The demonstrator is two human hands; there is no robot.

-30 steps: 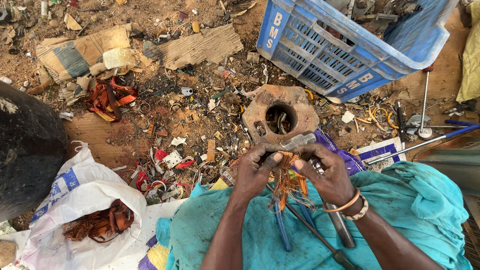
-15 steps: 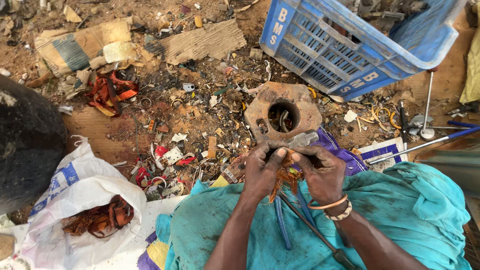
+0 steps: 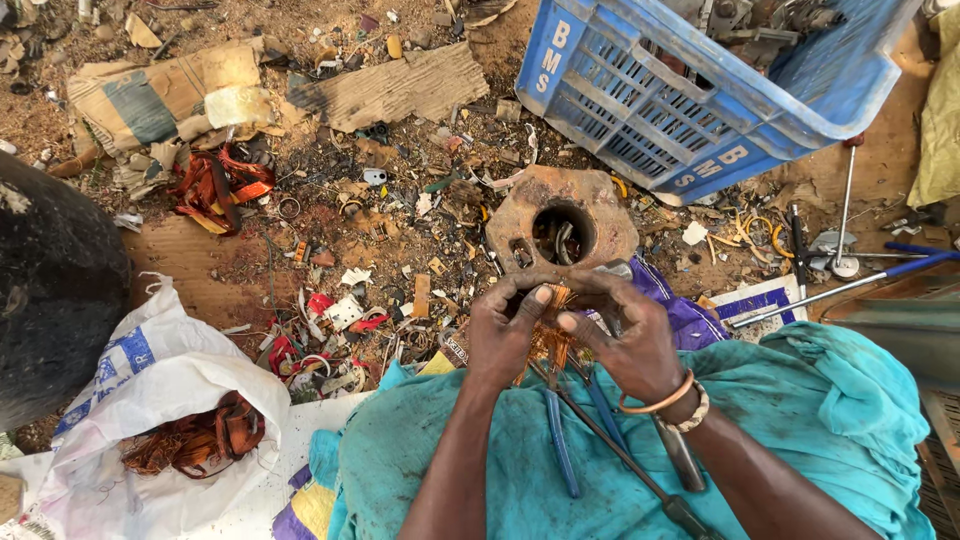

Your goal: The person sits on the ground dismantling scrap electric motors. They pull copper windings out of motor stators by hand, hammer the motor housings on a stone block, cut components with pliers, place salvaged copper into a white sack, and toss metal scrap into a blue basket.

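Over the lap, copper wire (image 3: 550,335) is pinched by left hand (image 3: 503,335) and right hand (image 3: 625,340); fingers could be cut by sharp strands.

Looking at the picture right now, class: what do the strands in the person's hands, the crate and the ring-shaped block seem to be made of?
The strands between the left hand and right hand look like copper wire: thin, shiny, orange. The crate looks like moulded plastic: even blue, lattice walls. The ring-shaped block looks like rusted iron or steel: rough brown crust, thick walls, though the metal is uncertain.
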